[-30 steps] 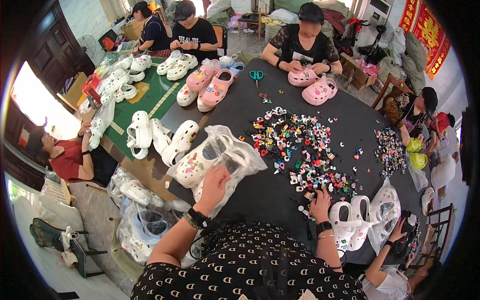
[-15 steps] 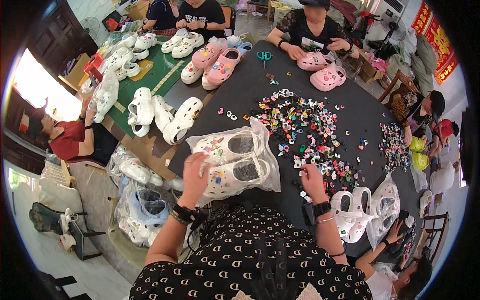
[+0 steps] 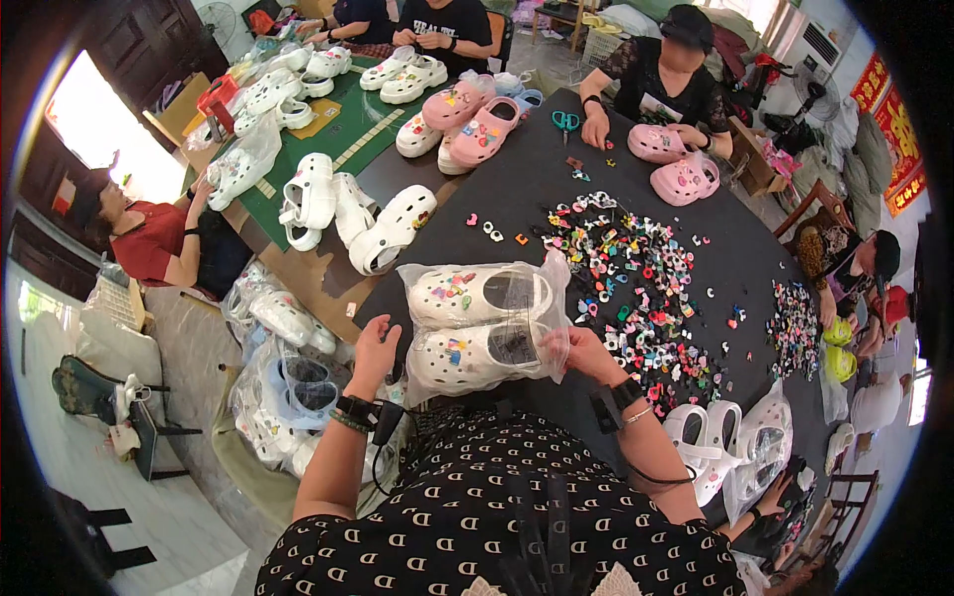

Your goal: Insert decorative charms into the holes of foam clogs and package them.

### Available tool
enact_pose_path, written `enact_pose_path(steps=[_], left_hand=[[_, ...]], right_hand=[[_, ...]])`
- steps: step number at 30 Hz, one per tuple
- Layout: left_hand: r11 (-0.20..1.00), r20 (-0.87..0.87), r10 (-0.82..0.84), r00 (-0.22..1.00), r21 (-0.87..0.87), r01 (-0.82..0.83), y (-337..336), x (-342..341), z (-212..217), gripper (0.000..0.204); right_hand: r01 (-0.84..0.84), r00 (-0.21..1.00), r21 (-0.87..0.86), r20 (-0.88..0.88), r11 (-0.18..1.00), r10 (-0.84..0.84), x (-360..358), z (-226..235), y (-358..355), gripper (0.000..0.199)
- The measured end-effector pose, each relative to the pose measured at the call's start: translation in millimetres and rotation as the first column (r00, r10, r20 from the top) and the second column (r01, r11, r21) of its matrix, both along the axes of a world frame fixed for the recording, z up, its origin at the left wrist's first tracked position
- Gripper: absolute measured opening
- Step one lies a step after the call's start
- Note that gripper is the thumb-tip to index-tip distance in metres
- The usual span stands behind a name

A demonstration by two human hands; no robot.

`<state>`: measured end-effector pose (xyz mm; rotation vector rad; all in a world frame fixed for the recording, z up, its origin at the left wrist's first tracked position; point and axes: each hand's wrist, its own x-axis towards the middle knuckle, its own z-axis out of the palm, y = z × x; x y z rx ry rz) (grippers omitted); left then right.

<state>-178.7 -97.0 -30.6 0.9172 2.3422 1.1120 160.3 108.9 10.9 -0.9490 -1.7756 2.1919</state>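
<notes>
In front of me lies a pair of white clogs (image 3: 462, 343) inside a clear plastic bag (image 3: 562, 283), their heel straps toward the right. Small coloured charms decorate both toes. My right hand (image 3: 586, 355) pinches the right side of the bag near the lower clog's heel. To the left of the bag, my left hand (image 3: 376, 348) is apart from it, holding nothing, with its thumb and fingers parted.
Loose shoe charms (image 3: 636, 288) are heaped across the black table (image 3: 477, 204). White clogs (image 3: 711, 442) stand at right, more (image 3: 383, 233) at left. Bagged clogs (image 3: 283, 407) are piled below the table's left edge. Across from me a person handles pink clogs (image 3: 686, 179); teal scissors (image 3: 564, 124) lie nearby.
My left hand has come off the bag and moved left. My right hand has gone from beside the charms to the bag's right side and taken hold. The view has shifted slightly.
</notes>
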Motion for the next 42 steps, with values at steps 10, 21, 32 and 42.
enact_pose_path(steps=[10, 21, 32, 42], left_hand=[[0.999, 0.235, -0.032, 0.971, -0.005, 0.034, 6, 4, -1, 0.04], [0.994, 0.539, 0.016, 0.842, -0.101, 0.046, 23, 11, -10, 0.046], [0.98, 0.838, -0.169, 0.52, 0.198, 0.0, 36, 49, 31, 0.052], [0.897, 0.594, -0.036, 0.804, 0.373, -0.236, 74, 44, 44, 0.017]], right_hand=[[-0.23, 0.973, 0.921, 0.212, 0.316, 0.09, -36, -1, 12, 0.042], [-0.373, 0.897, 0.922, 0.387, 0.103, -0.212, -82, -9, 0, 0.015], [0.028, 0.972, 0.987, 0.01, 0.157, -0.236, -30, 38, -22, 0.015], [0.039, 0.925, 0.991, 0.013, 0.129, -0.38, 15, 68, -25, 0.023]])
